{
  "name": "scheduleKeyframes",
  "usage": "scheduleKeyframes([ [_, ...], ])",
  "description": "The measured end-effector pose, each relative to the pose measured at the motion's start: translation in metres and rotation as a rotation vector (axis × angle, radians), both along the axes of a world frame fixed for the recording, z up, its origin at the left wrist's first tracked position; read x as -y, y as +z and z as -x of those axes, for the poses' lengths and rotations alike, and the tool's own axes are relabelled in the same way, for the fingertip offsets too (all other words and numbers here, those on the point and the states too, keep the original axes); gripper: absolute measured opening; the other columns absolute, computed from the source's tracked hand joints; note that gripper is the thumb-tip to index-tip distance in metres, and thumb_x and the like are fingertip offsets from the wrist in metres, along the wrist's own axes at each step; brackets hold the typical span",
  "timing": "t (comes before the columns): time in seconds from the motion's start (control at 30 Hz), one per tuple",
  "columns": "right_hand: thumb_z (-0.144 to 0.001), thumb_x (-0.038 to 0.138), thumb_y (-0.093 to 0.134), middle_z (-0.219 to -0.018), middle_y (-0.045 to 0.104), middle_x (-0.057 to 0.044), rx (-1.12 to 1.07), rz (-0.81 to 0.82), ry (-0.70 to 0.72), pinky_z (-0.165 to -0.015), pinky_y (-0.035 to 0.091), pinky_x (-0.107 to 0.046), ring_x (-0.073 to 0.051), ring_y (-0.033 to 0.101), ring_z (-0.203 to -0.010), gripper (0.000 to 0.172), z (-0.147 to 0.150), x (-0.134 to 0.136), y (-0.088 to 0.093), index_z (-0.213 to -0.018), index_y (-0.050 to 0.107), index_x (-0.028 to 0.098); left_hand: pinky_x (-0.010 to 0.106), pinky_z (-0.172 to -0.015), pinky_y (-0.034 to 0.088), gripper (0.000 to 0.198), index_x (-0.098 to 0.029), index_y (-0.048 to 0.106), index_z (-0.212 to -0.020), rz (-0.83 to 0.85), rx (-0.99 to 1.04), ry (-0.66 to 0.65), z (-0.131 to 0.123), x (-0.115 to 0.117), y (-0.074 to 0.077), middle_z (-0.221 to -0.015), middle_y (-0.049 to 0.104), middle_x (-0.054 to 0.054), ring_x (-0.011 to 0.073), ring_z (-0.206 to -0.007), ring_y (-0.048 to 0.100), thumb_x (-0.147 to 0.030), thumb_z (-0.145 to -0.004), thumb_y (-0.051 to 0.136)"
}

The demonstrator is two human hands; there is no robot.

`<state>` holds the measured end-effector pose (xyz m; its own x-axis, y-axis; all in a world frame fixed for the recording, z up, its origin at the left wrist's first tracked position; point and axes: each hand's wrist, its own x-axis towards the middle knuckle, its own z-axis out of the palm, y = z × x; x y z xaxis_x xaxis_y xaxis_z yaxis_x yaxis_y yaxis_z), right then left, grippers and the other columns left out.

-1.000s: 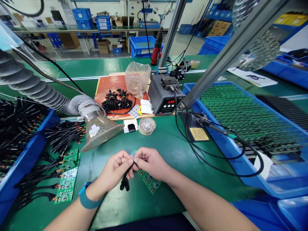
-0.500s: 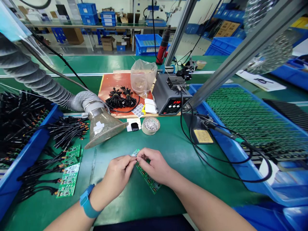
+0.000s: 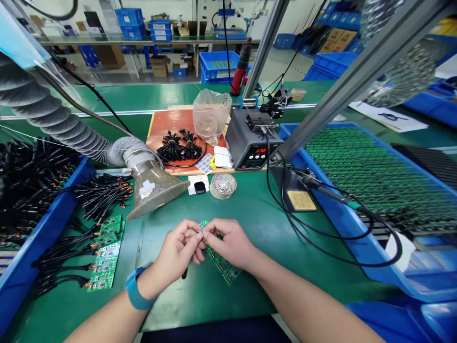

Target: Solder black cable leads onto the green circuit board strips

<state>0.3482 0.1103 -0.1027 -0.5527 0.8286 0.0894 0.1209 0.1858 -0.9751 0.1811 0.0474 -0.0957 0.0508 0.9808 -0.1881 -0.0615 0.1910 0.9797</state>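
A green circuit board [image 3: 224,267] lies slantwise on the green bench, partly under my right hand [image 3: 230,244]. The thumb and forefinger of that hand are pinched together near the board's far end. My left hand [image 3: 180,250] meets it there, thumb against fingertips, its other fingers curled beneath. Something small and pale shows between the two sets of fingertips, too small to name. Below my left palm a short black tip [image 3: 184,273] pokes out, perhaps the end of a cable; the rest is hidden.
On the left lie boards with black cables [image 3: 103,267], beside a blue bin [image 3: 66,200] of cables. A fume hood [image 3: 153,190] overhangs the bench. Ahead stand a small round tub [image 3: 223,186] and a soldering station [image 3: 252,143]. The soldering iron [image 3: 332,193] rests right, near a board-filled blue tray [image 3: 321,205].
My left hand has turned and its fingers have opened out somewhat below the pinch. The black tip now shows beneath it. My right hand stays nearly in place over the board.
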Motion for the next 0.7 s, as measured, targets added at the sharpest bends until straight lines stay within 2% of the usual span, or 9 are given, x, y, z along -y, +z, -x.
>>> scheduleKeyframes([
  [0.07,-0.088,0.029,0.063,-0.071,0.072,-0.002,-0.066,0.16,0.075,-0.061,0.053,-0.025,-0.015,0.068,-0.065,0.015,-0.002,-0.004,0.002,-0.078,0.068,0.019,0.022,-0.045,0.054,0.038,-0.017,0.056,-0.099,0.05,0.089,-0.059,0.004,-0.004,0.003,-0.072,0.068,0.001,0.014,-0.052,0.067,-0.051,-0.091,0.07],
  [0.13,-0.087,0.031,0.065,-0.07,0.072,-0.002,-0.095,0.22,0.13,-0.062,0.054,-0.026,-0.015,0.067,-0.065,0.016,-0.004,-0.007,0.004,-0.079,0.069,0.018,0.021,-0.045,0.054,0.039,-0.017,0.053,-0.096,0.09,0.141,-0.129,0.009,-0.006,0.006,-0.073,0.07,0.001,0.0145,-0.052,0.069,-0.05,-0.09,0.073],
  [0.3,-0.088,0.029,0.064,-0.07,0.07,-0.001,-0.067,0.094,0.161,-0.06,0.05,-0.023,-0.012,0.063,-0.062,0.017,-0.007,-0.009,0.007,-0.079,0.07,0.017,0.019,-0.043,0.053,0.038,-0.018,0.049,-0.092,0.153,0.199,-0.231,0.017,-0.011,0.008,-0.071,0.071,0.001,0.0146,-0.051,0.07,-0.047,-0.09,0.075],
  [0.4,-0.088,0.026,0.062,-0.07,0.071,-0.002,-0.1,0.096,0.152,-0.061,0.051,-0.024,-0.013,0.065,-0.063,0.015,-0.005,-0.006,0.008,-0.079,0.069,0.017,0.018,-0.042,0.053,0.038,-0.019,0.048,-0.091,0.139,0.23,-0.231,0.017,-0.013,0.004,-0.07,0.072,0.001,0.0144,-0.049,0.07,-0.047,-0.092,0.073],
  [0.5,-0.087,0.024,0.062,-0.069,0.072,-0.002,-0.16,0.161,0.078,-0.062,0.054,-0.026,-0.015,0.067,-0.064,0.012,0.0,-0.001,0.007,-0.078,0.066,0.017,0.018,-0.04,0.052,0.039,-0.021,0.045,-0.092,0.123,0.288,-0.21,0.016,-0.014,-0.001,-0.068,0.072,0.0,0.0144,-0.046,0.068,-0.047,-0.092,0.073],
  [0.63,-0.087,0.025,0.062,-0.068,0.07,-0.001,-0.19,0.199,0.008,-0.06,0.053,-0.026,-0.014,0.065,-0.062,0.011,0.006,0.003,0.002,-0.079,0.064,0.018,0.015,-0.036,0.046,0.041,-0.023,0.042,-0.091,0.133,0.337,-0.176,0.011,-0.015,-0.005,-0.061,0.068,-0.004,0.0139,-0.041,0.064,-0.05,-0.091,0.073],
  [0.7,-0.087,0.024,0.061,-0.066,0.067,0.0,-0.193,0.157,-0.033,-0.057,0.05,-0.024,-0.013,0.062,-0.06,0.011,0.008,0.004,0.0,-0.079,0.064,0.018,0.014,-0.034,0.042,0.042,-0.024,0.041,-0.091,0.124,0.337,-0.128,0.006,-0.014,-0.005,-0.058,0.065,-0.006,0.0119,-0.036,0.059,-0.052,-0.091,0.072],
])
